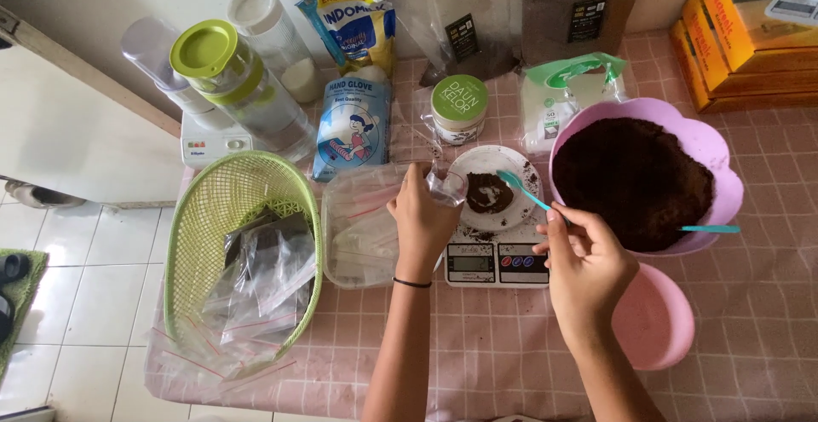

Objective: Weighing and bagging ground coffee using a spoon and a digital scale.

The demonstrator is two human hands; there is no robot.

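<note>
My left hand (422, 217) grips a small clear plastic pouch (445, 187) at the left edge of a white plate (521, 169) that rests on a white digital scale (497, 262). A small heap of dark brown powder (487, 192) lies on the plate. My right hand (583, 262) pinches a teal plastic spoon (520, 187) whose bowl hovers over the powder heap. Just right of the plate stands a purple flower-shaped bowl (711, 153) full of dark powder (635, 179), with a second teal spoon (710, 229) sticking out of it.
A green mesh basket (204, 226) with filled clear pouches sits at the left. A clear tub of empty pouches (362, 226) lies beside the scale. A pink bowl (656, 320) is under my right wrist. Jars, a blender, bags and yellow boxes line the back.
</note>
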